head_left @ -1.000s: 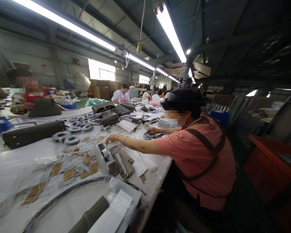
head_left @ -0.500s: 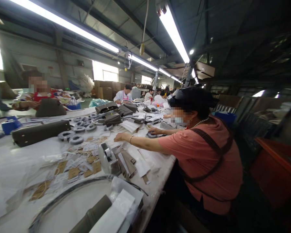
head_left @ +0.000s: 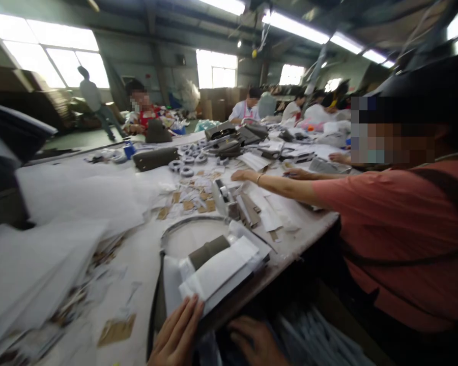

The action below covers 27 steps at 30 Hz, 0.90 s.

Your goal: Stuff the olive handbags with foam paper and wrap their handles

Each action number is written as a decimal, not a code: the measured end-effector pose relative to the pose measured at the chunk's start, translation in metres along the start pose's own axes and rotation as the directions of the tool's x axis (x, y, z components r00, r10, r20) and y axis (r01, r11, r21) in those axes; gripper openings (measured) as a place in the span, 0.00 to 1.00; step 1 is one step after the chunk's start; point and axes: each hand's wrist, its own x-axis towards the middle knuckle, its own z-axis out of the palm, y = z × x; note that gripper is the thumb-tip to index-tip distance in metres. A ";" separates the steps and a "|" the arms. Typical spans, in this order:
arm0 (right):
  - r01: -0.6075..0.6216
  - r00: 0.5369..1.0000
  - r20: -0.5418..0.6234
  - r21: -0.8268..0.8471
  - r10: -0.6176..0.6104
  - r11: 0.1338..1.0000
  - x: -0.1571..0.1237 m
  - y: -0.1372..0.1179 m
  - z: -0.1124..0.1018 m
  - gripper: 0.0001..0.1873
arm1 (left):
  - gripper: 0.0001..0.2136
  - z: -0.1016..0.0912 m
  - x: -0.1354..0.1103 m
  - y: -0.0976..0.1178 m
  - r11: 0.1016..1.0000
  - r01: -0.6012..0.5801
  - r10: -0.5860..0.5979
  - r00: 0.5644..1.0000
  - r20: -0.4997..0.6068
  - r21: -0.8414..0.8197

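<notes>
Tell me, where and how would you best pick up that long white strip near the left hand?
Probably grip the white strip by its near end, coming from the near side, pinching across its two long edges. It is long, narrow and flat, slanting away, with that end closest to the left hand.

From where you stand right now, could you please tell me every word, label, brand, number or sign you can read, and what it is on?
No text can be read in this view.
Brown tags on the table: any print is too small or blurred to read.
White packet at the left hand: no lettering shows.
</notes>
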 end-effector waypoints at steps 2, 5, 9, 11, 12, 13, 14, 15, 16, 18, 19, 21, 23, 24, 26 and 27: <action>-0.179 0.981 0.102 0.173 0.163 0.969 -0.038 -0.002 0.018 0.19 | 0.23 -0.009 -0.001 0.005 1.000 0.016 -0.017 0.999 0.042 0.026; -0.380 0.915 0.296 0.396 0.276 0.836 -0.052 -0.001 0.032 0.21 | 0.21 -0.011 0.002 0.011 0.998 0.058 -0.059 0.996 0.066 0.030; -0.386 0.911 0.362 0.581 0.197 0.717 -0.051 -0.001 0.039 0.18 | 0.22 -0.010 0.006 0.014 0.997 0.074 -0.077 0.995 0.070 0.038; -0.207 0.970 0.213 0.474 0.116 0.856 -0.055 0.001 0.039 0.17 | 0.22 -0.010 0.007 0.015 0.997 0.077 -0.079 0.994 0.070 0.030; -0.064 0.993 0.118 0.343 0.024 0.937 -0.057 0.002 0.039 0.17 | 0.22 -0.011 0.008 0.016 0.996 0.081 -0.082 0.994 0.070 0.024; 0.085 0.995 0.042 0.179 -0.094 0.980 -0.058 0.003 0.039 0.19 | 0.22 -0.011 0.008 0.016 0.996 0.083 -0.084 0.994 0.069 0.019; 0.217 0.976 -0.001 0.014 -0.217 0.976 -0.058 0.003 0.038 0.20 | 0.22 -0.012 0.009 0.016 0.996 0.085 -0.086 0.994 0.068 0.015; 0.322 0.945 -0.013 -0.122 -0.326 0.939 -0.056 0.002 0.038 0.21 | 0.21 -0.012 0.010 0.016 0.996 0.085 -0.086 0.994 0.067 0.015; 0.394 0.913 -0.016 -0.221 -0.407 0.892 -0.053 0.000 0.037 0.21 | 0.21 -0.013 0.010 0.016 0.996 0.085 -0.086 0.994 0.070 0.017; 0.483 0.855 -0.028 -0.322 -0.518 0.815 -0.041 -0.006 0.034 0.17 | 0.21 -0.013 0.011 0.015 0.997 0.076 -0.079 0.994 0.080 0.029; 0.520 0.827 -0.033 -0.335 -0.561 0.786 -0.034 -0.010 0.033 0.14 | 0.21 -0.014 0.011 0.014 0.997 0.072 -0.075 0.993 0.086 0.036; 0.600 0.770 -0.025 -0.313 -0.638 0.736 -0.021 -0.015 0.030 0.09 | 0.21 -0.014 0.011 0.013 0.997 0.055 -0.060 0.993 0.101 0.049; 0.678 0.714 0.002 -0.255 -0.701 0.690 -0.012 -0.019 0.027 0.09 | 0.21 -0.014 0.010 0.013 0.997 0.038 -0.045 0.993 0.113 0.064; 0.704 0.693 0.012 -0.223 -0.720 0.674 -0.009 -0.019 0.025 0.09 | 0.21 -0.014 0.009 0.012 0.997 0.032 -0.041 0.992 0.117 0.071; 0.718 0.687 0.016 -0.169 -0.727 0.675 -0.007 -0.020 0.023 0.10 | 0.21 -0.013 0.008 0.012 0.996 0.024 -0.033 0.993 0.109 0.086; 0.711 0.698 0.026 -0.142 -0.715 0.689 -0.008 -0.020 0.022 0.11 | 0.21 -0.013 0.008 0.012 0.995 0.022 -0.031 0.994 0.102 0.092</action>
